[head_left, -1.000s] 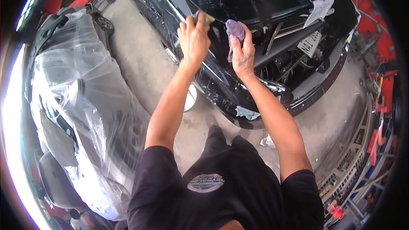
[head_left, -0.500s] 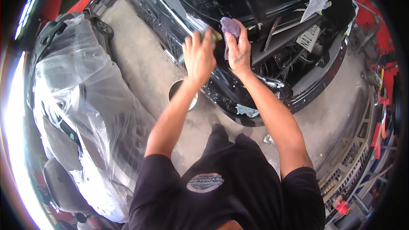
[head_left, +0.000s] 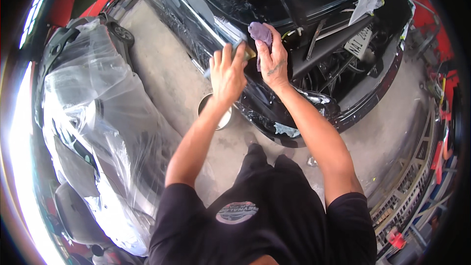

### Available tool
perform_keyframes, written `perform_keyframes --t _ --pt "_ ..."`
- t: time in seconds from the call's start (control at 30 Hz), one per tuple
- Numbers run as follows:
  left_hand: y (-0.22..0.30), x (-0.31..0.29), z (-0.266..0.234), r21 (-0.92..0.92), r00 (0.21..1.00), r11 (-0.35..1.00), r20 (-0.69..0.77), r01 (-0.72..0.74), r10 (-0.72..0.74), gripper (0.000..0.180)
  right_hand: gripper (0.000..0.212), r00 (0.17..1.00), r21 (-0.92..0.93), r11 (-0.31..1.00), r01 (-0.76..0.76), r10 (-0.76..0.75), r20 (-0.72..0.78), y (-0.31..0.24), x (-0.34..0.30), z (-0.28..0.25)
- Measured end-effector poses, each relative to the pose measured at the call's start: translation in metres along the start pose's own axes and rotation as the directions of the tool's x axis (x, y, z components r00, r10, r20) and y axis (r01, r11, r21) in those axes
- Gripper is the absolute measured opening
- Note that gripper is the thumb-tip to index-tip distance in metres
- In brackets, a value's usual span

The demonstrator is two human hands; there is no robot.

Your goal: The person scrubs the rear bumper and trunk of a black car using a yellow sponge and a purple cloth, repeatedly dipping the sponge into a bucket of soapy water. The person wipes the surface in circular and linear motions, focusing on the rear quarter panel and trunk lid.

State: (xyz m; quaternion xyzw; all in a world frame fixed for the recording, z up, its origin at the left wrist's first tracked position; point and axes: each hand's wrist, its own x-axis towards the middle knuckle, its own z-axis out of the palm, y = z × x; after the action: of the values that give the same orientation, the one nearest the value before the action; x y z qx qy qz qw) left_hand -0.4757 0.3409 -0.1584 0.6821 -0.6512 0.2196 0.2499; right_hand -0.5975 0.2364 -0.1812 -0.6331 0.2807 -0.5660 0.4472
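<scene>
My left hand (head_left: 227, 77) is closed over a flat pad with a yellowish end (head_left: 250, 52), pressed to the black car's (head_left: 267, 110) front fender. My fingers hide most of the pad, and I cannot tell its exact kind. To its right, my right hand (head_left: 275, 64) grips a bunched purple cloth (head_left: 261, 33) between thumb and fingers, just above the fender's inner edge. Wet-looking streaks and pale dull patches show on the paint around both hands.
A bucket (head_left: 224, 119) stands on the floor below my left forearm. At left is another car under clear plastic sheeting (head_left: 115, 122). The black car's open front shows a licence plate (head_left: 358, 43). A slatted metal frame (head_left: 409, 179) and red items lie at right.
The left hand has shifted slightly down along the fender and is less blurred. The right hand keeps the purple cloth in nearly the same place. The whole view has shifted a little.
</scene>
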Motion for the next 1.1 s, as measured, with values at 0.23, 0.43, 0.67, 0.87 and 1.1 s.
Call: perform_keyframes --t 0.23,0.43,0.67,0.87,1.1 --pt "-0.018 0.050 0.007 0.083 0.997 0.995 0.049 0.058 -0.062 0.057 0.051 0.999 0.025 0.998 -0.052 0.052 0.004 -0.001 -0.005 -0.009" --pt "-0.021 0.049 -0.003 0.051 0.991 0.999 0.133 0.017 -0.023 0.058 0.053 0.999 -0.015 0.999 0.035 -0.036 -0.012 0.001 0.000 -0.002" --pt "-0.005 0.015 -0.016 -0.028 0.987 0.996 0.128 -0.090 0.093 0.060 0.051 0.999 0.038 0.999 -0.022 0.023 -0.033 -0.001 0.000 -0.004" --pt "-0.045 0.072 0.000 0.100 0.990 0.992 0.130 -0.072 0.059 0.060 0.052 1.000 0.072 0.997 -0.024 0.024 -0.001 -0.010 -0.002 -0.003" --pt "-0.018 0.018 -0.007 -0.030 0.986 0.997 0.150 -0.072 0.075 0.063 0.050 0.999 -0.010 1.000 0.029 -0.029 -0.014 -0.003 -0.002 -0.002"
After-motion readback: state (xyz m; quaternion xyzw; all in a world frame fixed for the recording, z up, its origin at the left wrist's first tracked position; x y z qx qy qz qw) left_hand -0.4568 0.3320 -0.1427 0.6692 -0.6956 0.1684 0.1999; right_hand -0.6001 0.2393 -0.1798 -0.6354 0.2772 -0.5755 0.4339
